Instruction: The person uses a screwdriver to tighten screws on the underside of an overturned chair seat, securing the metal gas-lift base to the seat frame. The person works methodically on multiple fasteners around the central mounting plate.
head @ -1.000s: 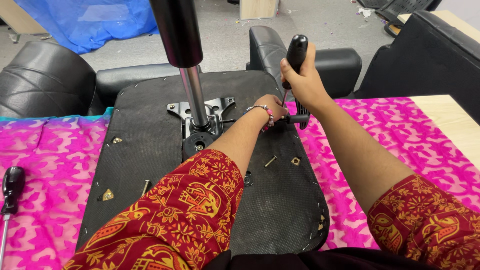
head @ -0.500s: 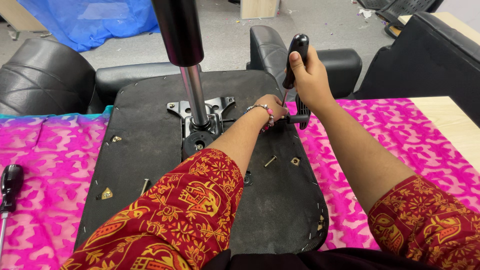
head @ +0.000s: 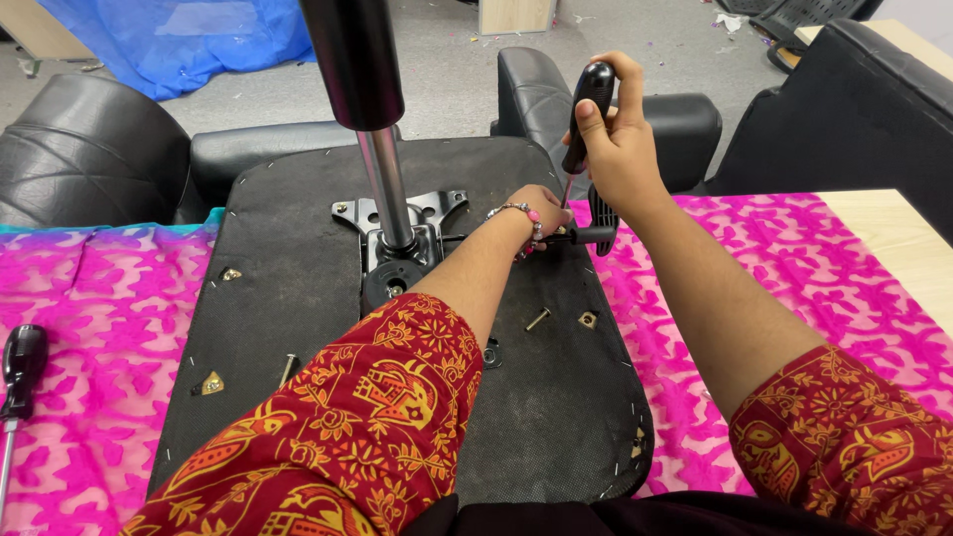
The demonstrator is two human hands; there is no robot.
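While the right hand point(head: 620, 149) is clenched round the black handle of a screwdriver point(head: 586, 114) standing upright at the far right edge of the upturned chair seat point(head: 298, 298), the left hand point(head: 541, 210) pinches near its tip beside the black lever point(head: 596, 228). Stiff and light, the tool looks best gripped at its ribbed handle; a loose bolt point(head: 537, 319) lies nearby on the seat

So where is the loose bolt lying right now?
In the head view, the loose bolt lies on the black seat underside, right of centre, beside a small brass fitting and below the left hand.
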